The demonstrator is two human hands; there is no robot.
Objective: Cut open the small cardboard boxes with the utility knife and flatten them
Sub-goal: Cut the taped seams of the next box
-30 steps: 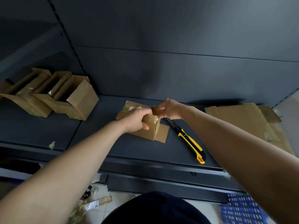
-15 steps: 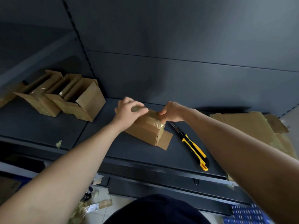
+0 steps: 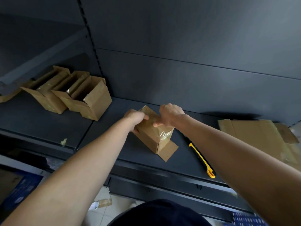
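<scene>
A small taped cardboard box [image 3: 151, 137] lies on the dark shelf [image 3: 114, 144], its near end flap folded out flat. My left hand [image 3: 135, 117] grips the box's far left side. On the taped top, my right hand [image 3: 169, 115] presses down with thumb and fingers. The yellow and black utility knife [image 3: 202, 160] lies on the shelf to the right of the box, partly under my right forearm, in neither hand.
Opened small boxes [image 3: 81, 97] stand in a row at the back left of the shelf. A stack of flattened cardboard [image 3: 260, 136] lies at the right. Tape scraps [image 3: 101, 203] litter the floor below. A tape bit [image 3: 63, 141] sits near the shelf edge.
Both hands shifted along the box: the left moved from its top to its far left side, the right came onto the taped top. The box stands squarer, and the camera tilted.
</scene>
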